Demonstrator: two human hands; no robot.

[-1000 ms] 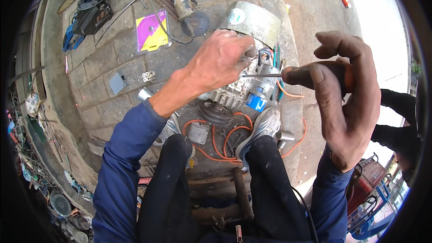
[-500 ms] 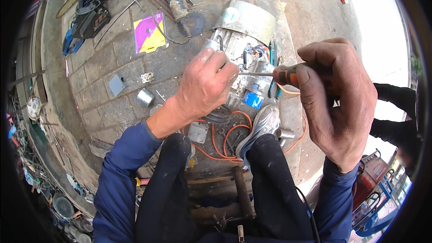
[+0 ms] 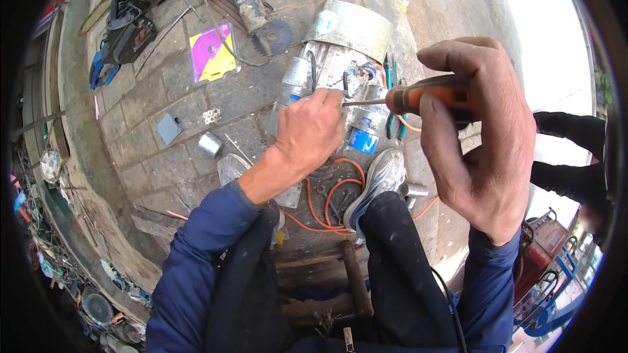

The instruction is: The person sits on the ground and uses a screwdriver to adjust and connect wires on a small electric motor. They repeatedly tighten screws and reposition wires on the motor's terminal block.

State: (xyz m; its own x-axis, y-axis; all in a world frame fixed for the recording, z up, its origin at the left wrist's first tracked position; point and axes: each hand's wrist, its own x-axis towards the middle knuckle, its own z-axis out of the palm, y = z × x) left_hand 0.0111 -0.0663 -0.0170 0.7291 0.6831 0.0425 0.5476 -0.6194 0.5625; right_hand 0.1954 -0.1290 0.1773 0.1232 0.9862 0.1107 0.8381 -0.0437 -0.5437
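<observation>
Right of centre in the frame, the right hand [image 3: 484, 150] is closed around the orange handle of a screwdriver [image 3: 418, 98], its shaft pointing left. At centre, the left hand [image 3: 307, 134] rests with fingers curled on the grey electric motor [image 3: 333, 59], which lies on the paved floor [image 3: 150, 144] in the upper middle.

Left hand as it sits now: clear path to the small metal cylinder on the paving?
Probably yes. The left hand rests on the motor; the small metal cylinder lies to its left on bare paving, nothing between. The right hand grips the screwdriver.
</observation>
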